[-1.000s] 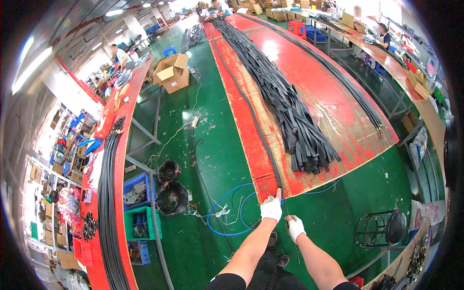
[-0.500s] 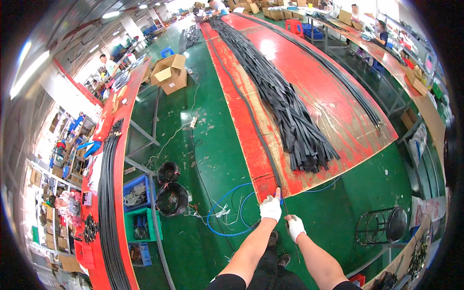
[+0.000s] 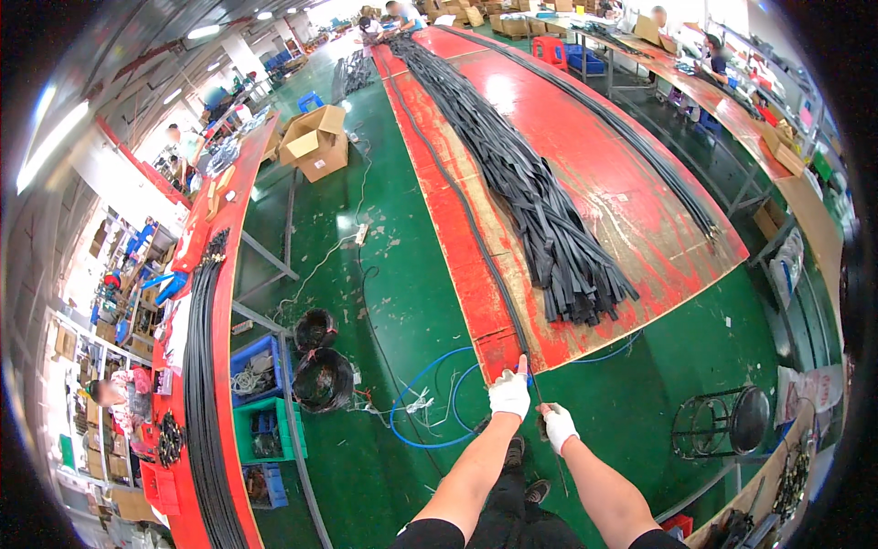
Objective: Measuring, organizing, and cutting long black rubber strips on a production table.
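A long black tube (image 3: 476, 233) runs down the left side of the red table (image 3: 631, 146) to its near edge. At that corner my left hand (image 3: 510, 393), in a white glove, is closed on the tube's near end, one finger stretched along it. Just right of and nearer than it, my right hand (image 3: 558, 426), also gloved with bare fingertips, pinches a thin dark cord. This cord passes up toward my left hand and hangs down below the right. Whether it enters the tube is hidden by the left hand.
A thick heap of flat black strips (image 3: 512, 174) lies along the table, with a thinner bundle (image 3: 631, 128) to its right. Blue hose (image 3: 395, 403) loops on the green floor. At left stand another red bench (image 3: 240, 302) and bins; at right, a round stool (image 3: 752, 422).
The view has shifted slightly. Both hands keep nearly the same place and grip at the table's corner.
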Demonstrator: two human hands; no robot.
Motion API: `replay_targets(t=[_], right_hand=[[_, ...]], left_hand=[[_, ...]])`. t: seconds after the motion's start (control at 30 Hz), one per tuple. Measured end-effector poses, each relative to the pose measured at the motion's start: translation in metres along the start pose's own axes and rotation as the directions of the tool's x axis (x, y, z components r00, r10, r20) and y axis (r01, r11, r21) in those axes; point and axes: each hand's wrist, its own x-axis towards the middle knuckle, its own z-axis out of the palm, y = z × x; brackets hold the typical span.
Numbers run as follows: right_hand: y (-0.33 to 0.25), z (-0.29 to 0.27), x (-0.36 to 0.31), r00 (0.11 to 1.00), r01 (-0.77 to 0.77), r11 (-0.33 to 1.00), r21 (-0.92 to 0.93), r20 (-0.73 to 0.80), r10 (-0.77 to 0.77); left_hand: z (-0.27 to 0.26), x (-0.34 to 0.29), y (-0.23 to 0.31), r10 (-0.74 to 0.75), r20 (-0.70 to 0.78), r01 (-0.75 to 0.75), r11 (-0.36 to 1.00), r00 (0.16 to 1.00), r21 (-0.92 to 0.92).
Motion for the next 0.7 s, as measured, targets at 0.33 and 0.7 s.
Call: replay_targets(t=[0.33,0.7], right_hand=[[-0.007,0.006,0.001,1.000,-0.001,1.000,-0.011,-0.026,0.000],[-0.001,0.002,0.009,0.997,0.001,0.993,-0.121,-0.074,-0.010]], left_hand=[[-0.006,0.001,-0.002,-0.002,0.035,0.002,1.000,0.999,0.012],[-0.006,0.004,0.000,-0.002,0.079,0.003,1.000,0.997,-0.005]])
